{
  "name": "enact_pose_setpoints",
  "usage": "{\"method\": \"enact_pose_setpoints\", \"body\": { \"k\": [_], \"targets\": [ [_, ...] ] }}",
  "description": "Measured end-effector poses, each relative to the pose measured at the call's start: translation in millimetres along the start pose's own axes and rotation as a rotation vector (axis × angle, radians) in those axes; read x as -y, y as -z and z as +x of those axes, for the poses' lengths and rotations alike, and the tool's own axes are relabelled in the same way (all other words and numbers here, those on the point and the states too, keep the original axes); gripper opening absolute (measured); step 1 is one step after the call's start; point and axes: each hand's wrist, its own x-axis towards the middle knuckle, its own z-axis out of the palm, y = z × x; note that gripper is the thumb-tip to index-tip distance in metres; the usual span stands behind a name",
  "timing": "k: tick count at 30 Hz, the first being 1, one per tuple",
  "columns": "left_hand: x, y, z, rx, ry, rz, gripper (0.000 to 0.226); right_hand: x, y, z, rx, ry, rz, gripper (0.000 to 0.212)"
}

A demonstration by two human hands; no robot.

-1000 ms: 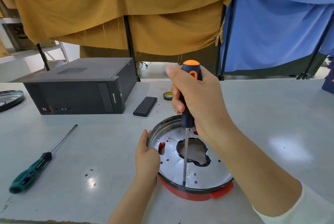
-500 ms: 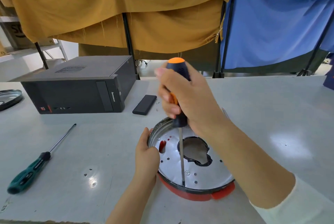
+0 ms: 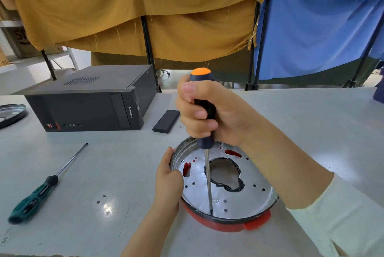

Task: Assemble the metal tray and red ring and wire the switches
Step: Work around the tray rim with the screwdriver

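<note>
At the 6 o'clock edge of the metal tray (image 3: 239,198), the tip of the orange-capped screwdriver (image 3: 204,111) stayed planted at the same spot near the rim as a second before, while the handle had swung from leaning toward 1 o'clock to nearly upright. That suggested a screw was being driven to fasten the tray to the red ring (image 3: 228,224) beneath it; no switches or wires were visible. The right hand (image 3: 209,113) was clenched around the handle, thumb high near the cap. The left hand (image 3: 168,180) gripped the tray's 9 o'clock rim, steadying it. A green screwdriver (image 3: 33,198) lay untouched on the table (image 3: 104,173), well apart at 9 o'clock.
</note>
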Motion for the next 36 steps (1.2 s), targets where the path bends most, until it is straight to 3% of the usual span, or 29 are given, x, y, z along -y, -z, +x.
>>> {"method": "enact_pose_setpoints", "body": {
  "k": [5,7,10,13,15,17,22,24,25,27,30,32,34,36],
  "targets": [
    [0.7,-2.7,-0.4,-0.016,-0.019,-0.037,0.071,-17.7,-19.2,-5.3,-0.675,0.296,-0.285,0.029],
    [1.5,-2.2,0.6,-0.008,-0.011,-0.032,0.071,-15.6,-17.3,-7.9,-0.721,0.3,-0.331,0.027],
    [1.6,0.2,1.9,0.002,0.008,-0.011,0.071,-1.9,-4.3,-8.9,-0.372,0.137,-0.311,0.023],
    [1.0,1.8,1.4,0.01,0.0,0.021,0.07,4.9,5.1,-6.9,0.032,0.034,-0.11,0.008],
    [0.3,1.6,0.8,0.01,-0.019,0.021,0.069,3.2,4.5,-5.0,0.126,0.003,0.057,0.022],
    [-0.1,0.5,0.4,0.007,-0.027,-0.004,0.069,-1.1,2.3,-3.8,0.008,-0.007,0.015,0.032],
    [-0.1,-3.1,0.6,-0.011,-0.008,-0.065,0.07,-15.7,-14.8,-9.7,-0.67,0.244,-0.215,0.029],
    [0.7,-3.2,1.0,-0.004,-0.007,-0.057,0.07,-14.8,-15.7,-14.0,-0.78,0.267,-0.256,0.03],
    [1.0,-2.5,1.6,0.001,-0.003,-0.05,0.07,-11.7,-14.0,-15.8,-0.736,0.236,-0.279,0.029],
    [1.5,-0.2,3.1,0.011,0.008,-0.019,0.069,-2.7,-5.6,-16.6,-0.485,0.136,-0.253,0.025],
    [2.8,2.2,4.8,0.02,0.007,0.04,0.069,4.0,8.5,-14.2,-0.024,0.014,-0.053,0.011],
    [2.9,2.6,4.3,0.028,0.0,0.049,0.069,2.9,10.9,-11.2,0.143,-0.011,0.117,0.018],
    [2.5,1.9,3.2,0.026,-0.007,0.022,0.069,0.6,9.2,-8.0,0.113,-0.027,0.127,0.027],
    [2.8,0.4,3.4,0.014,-0.016,-0.013,0.07,-2.9,3.6,-6.1,-0.086,-0.007,0.002,0.036]
  ]
}}
